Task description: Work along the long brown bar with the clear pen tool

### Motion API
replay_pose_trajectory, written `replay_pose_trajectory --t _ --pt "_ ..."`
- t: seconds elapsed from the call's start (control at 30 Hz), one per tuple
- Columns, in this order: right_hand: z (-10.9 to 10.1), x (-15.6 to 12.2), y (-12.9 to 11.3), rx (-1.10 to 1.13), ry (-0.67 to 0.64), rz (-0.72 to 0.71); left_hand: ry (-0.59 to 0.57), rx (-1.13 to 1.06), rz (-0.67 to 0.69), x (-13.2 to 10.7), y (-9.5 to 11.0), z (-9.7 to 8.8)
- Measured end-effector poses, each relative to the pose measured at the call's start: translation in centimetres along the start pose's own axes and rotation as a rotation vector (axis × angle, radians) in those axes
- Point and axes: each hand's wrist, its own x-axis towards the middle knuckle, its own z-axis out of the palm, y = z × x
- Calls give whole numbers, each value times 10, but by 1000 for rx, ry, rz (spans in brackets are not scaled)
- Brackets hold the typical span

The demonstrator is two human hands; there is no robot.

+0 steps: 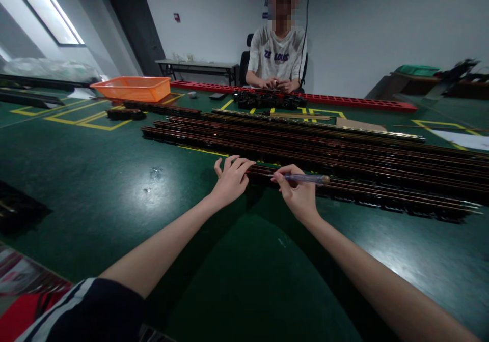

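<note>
In the head view my right hand [300,194] is closed around a screwdriver [305,178] with a clear, purplish handle and a brownish end. Its thin shaft points left, toward a long dark strip [382,193] with copper-coloured rods along it. My left hand [231,181] is at the left end of this strip, thumb on the near side and forefinger on the far side, the other fingers spread. My fingers hide part of that end. Exactly where the tool's tip touches cannot be made out.
Beyond my hands lies a row of similar long strips [305,146]. An orange basket [133,88] stands at the back left, near a long red rail [355,103]. Across the green table a person [280,57] handles small parts beside a dark pile [260,99]. Another dark bundle [19,209] lies at left.
</note>
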Motion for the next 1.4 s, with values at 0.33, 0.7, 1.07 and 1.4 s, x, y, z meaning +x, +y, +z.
replay_pose_trajectory --t 0.33,0.7,1.07,1.4 --pt "0 -1 -3 -6 35 -19 -3 -21 22 0 -3 2" --pt "-1 -1 -1 26 -32 10 -5 -16 18 0 -5 2" --pt "0 0 1 8 -43 42 47 -17 121 1 -7 6" --pt "-2 3 4 36 -72 27 44 -26 134 3 -9 7"
